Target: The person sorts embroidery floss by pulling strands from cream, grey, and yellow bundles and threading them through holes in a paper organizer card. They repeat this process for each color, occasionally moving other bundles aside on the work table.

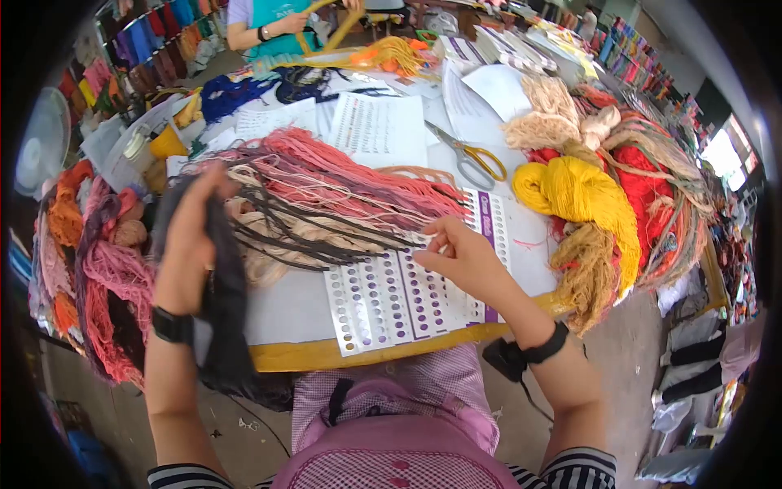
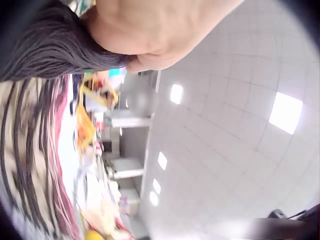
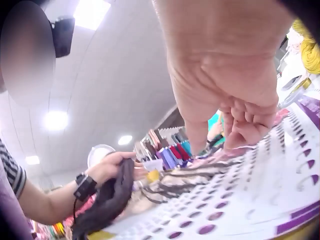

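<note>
My left hand (image 1: 186, 257), blurred in the head view, holds a dark grey skein of thread (image 1: 224, 301) that hangs over the table's front edge. The left wrist view shows the dark skein (image 2: 55, 47) bunched against this hand (image 2: 145, 30). My right hand (image 1: 464, 257) is over a white and purple punched thread card (image 1: 383, 301), close to the looped thread ends. Its fingers (image 3: 245, 120) curl loosely, with the thumb apart and nothing seen between them. Dark, cream and pink threads (image 1: 326, 196) fan out leftward from the card's holes.
Yellow-handled scissors (image 1: 472, 159) lie behind the card, near printed sheets (image 1: 379, 126). At right are a yellow skein (image 1: 578, 196) and red and tan yarns; pink and orange skeins (image 1: 110, 261) hang at left. Another person (image 1: 285, 28) works across the table.
</note>
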Available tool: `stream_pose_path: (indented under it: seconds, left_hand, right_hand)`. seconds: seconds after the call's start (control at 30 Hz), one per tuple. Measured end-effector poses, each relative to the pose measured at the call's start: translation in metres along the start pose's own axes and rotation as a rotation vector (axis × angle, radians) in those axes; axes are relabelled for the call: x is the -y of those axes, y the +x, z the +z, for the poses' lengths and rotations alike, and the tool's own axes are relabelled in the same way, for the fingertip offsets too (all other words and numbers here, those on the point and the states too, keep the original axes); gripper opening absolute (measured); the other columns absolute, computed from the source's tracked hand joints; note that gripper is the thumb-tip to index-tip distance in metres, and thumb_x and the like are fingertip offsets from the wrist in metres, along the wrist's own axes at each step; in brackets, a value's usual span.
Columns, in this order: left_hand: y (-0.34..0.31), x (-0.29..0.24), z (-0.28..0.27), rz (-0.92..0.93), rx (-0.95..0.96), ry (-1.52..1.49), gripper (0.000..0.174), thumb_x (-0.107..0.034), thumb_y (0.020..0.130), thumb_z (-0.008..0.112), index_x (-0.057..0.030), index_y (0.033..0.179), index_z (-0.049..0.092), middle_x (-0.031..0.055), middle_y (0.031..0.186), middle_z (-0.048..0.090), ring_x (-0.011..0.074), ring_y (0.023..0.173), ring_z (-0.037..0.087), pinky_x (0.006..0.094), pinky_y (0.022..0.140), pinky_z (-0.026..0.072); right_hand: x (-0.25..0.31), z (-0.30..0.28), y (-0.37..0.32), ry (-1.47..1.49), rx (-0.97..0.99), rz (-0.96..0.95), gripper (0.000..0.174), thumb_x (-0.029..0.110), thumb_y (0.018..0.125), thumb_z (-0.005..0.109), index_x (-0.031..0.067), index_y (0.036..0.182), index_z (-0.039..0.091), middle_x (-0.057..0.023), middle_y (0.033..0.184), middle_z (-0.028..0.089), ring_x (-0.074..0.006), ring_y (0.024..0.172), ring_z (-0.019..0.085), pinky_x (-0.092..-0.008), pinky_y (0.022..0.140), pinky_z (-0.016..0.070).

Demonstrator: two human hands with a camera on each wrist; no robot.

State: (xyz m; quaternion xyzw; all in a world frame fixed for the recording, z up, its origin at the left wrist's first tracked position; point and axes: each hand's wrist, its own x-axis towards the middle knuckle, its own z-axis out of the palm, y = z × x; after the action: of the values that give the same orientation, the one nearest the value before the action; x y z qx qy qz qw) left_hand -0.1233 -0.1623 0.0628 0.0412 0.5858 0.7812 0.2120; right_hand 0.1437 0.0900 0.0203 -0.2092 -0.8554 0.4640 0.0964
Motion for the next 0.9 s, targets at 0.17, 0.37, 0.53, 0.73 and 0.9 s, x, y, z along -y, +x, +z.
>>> stream_pose_path:
  seconds: [0.17, 0.37, 0.53, 0.73, 0.9]
  left_hand:
    - [-0.097, 0.035, 0.089, -0.321, 0.506, -0.174, 0.07, -0.058, 0.091, 0.044, 0.0012, 0.127, 0.051, 0.0123, 0.125, 0.055, 0.0182, 0.114, 0.05, 0.0344, 0.096, 0.0416]
    - [-0.112, 0.061, 0.097, -0.254, 0.791, 0.052, 0.056, -0.043, 0.097, 0.037, 0.0028, 0.126, 0.051, 0.0111, 0.128, 0.054, 0.0162, 0.119, 0.048, 0.0295, 0.102, 0.035]
    - [-0.111, 0.059, 0.091, -0.262, 0.78, 0.189, 0.036, -0.02, 0.094, 0.045, 0.0042, 0.117, 0.058, 0.0102, 0.117, 0.061, 0.0156, 0.106, 0.057, 0.0279, 0.092, 0.0423]
    - [-0.116, 0.056, 0.098, -0.42, 0.727, 0.076, 0.038, -0.021, 0.091, 0.05, 0.0029, 0.119, 0.058, 0.0079, 0.116, 0.062, 0.0125, 0.102, 0.058, 0.0249, 0.087, 0.0438]
    - [-0.119, 0.065, 0.104, -0.376, 0.704, 0.122, 0.04, -0.022, 0.092, 0.047, 0.0015, 0.123, 0.056, 0.0056, 0.116, 0.061, 0.011, 0.103, 0.056, 0.0251, 0.089, 0.0415]
  right_hand:
    - [0.046, 0.027, -0.025, 0.637, 0.175, -0.136, 0.041, 0.039, 0.097, 0.047, 0.003, 0.112, 0.06, -0.0012, 0.097, 0.061, -0.0078, 0.093, 0.053, -0.0256, 0.084, 0.0411]
    - [0.04, 0.037, -0.043, 0.986, 0.126, -0.108, 0.014, 0.012, 0.09, 0.059, 0.0013, 0.099, 0.063, -0.0037, 0.1, 0.065, -0.0073, 0.089, 0.056, -0.0227, 0.08, 0.0432]
    - [0.031, 0.031, -0.053, 0.958, 0.138, -0.034, 0.01, 0.009, 0.091, 0.056, 0.0009, 0.093, 0.062, -0.0077, 0.092, 0.067, -0.0129, 0.086, 0.061, -0.0267, 0.082, 0.0461]
    - [0.031, 0.035, -0.053, 1.004, 0.149, -0.044, 0.011, 0.009, 0.091, 0.055, 0.0008, 0.094, 0.062, -0.009, 0.09, 0.067, -0.0141, 0.086, 0.062, -0.0282, 0.081, 0.0474]
    - [0.034, 0.041, -0.048, 0.938, 0.076, 0.011, 0.017, 0.011, 0.089, 0.061, -0.0004, 0.102, 0.063, -0.0066, 0.092, 0.066, -0.0106, 0.085, 0.061, -0.025, 0.079, 0.047]
